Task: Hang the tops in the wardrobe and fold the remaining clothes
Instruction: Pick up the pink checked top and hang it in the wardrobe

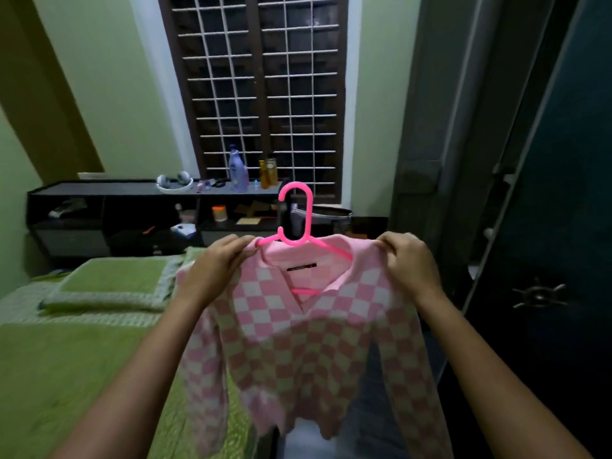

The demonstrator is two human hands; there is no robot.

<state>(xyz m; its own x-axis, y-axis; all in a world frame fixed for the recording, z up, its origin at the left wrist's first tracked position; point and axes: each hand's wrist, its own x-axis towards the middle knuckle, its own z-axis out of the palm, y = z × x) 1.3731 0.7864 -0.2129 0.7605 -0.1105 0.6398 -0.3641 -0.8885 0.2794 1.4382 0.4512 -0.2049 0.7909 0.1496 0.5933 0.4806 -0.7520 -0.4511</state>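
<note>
Pink-and-white checkered knit top (308, 329) hangs on a bright pink plastic hanger (296, 223), held up between bed and wardrobe. My left hand (215, 263) and right hand (409, 260) pinch its shoulders. I judge the hanging step underway; next I must free a hand for the hook.

Two hands, the left hand (220, 260) and the right hand (409, 256), one pink-and-white checked top (308, 342), one pink hanger (296, 223). One green pillow (112, 286) on one bed (66, 376). On the shelf (109, 188) below one barred window (261, 84): one purple bottle (238, 170), two amber bottles (268, 173), one pair of white headphones (174, 183).
</note>
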